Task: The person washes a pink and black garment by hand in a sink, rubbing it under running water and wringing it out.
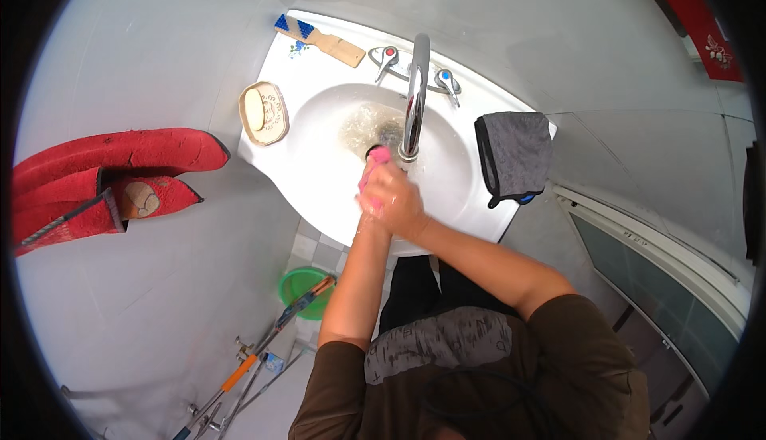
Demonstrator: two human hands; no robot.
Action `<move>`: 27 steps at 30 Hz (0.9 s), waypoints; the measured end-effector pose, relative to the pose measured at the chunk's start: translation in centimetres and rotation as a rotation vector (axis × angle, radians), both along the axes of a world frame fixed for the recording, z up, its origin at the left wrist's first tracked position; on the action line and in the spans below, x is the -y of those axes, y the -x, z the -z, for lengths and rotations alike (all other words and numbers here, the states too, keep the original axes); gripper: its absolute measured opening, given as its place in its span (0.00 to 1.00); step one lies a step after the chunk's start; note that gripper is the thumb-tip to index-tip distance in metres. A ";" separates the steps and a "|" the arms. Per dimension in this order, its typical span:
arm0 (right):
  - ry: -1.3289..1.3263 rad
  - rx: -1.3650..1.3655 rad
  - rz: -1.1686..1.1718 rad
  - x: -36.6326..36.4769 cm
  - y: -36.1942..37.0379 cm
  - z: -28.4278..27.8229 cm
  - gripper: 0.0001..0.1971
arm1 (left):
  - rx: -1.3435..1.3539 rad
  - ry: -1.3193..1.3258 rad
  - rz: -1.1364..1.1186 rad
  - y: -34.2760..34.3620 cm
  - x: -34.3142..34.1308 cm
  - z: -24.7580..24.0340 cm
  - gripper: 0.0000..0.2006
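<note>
I stood over the white corner basin (319, 161), both hands clasped together below the chrome tap (415, 97), my right hand (399, 201) closed in a grip around a pink cloth (373, 167) and my left hand (369, 215) pressed in beneath it, its fingers hidden, so I could not tell its grip. Water pooled at the drain (383, 133), so by my reckoning rinsing was well underway, wringing not done. A grey towel (515, 157) hung on the rim; a soap dish (264, 112) and a wooden brush (319, 39) sat untouched.
</note>
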State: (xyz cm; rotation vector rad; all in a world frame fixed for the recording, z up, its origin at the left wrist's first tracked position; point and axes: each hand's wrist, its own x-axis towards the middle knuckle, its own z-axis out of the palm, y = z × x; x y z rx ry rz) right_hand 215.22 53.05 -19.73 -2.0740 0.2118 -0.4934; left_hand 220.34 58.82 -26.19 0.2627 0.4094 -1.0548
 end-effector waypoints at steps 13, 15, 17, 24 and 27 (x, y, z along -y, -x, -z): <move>-0.949 -0.717 -0.069 10.4 1.2 5.9 0.24 | 0.486 -0.554 0.088 -3.4 -0.3 -4.5 0.21; -0.943 -0.852 -0.198 11.2 0.5 1.5 0.26 | 0.512 -0.576 0.202 -3.6 -0.1 -6.9 0.23; -0.907 -0.980 -0.349 11.5 0.5 1.3 0.25 | 0.523 -0.572 0.337 -3.7 0.0 -8.0 0.32; -0.560 -0.508 -0.240 11.8 2.2 2.4 0.18 | 1.090 -0.770 0.547 -5.5 -1.8 -7.2 0.30; -1.034 -0.475 -0.108 12.1 2.3 2.0 0.15 | 1.222 -0.845 0.602 -5.7 -2.0 -7.1 0.29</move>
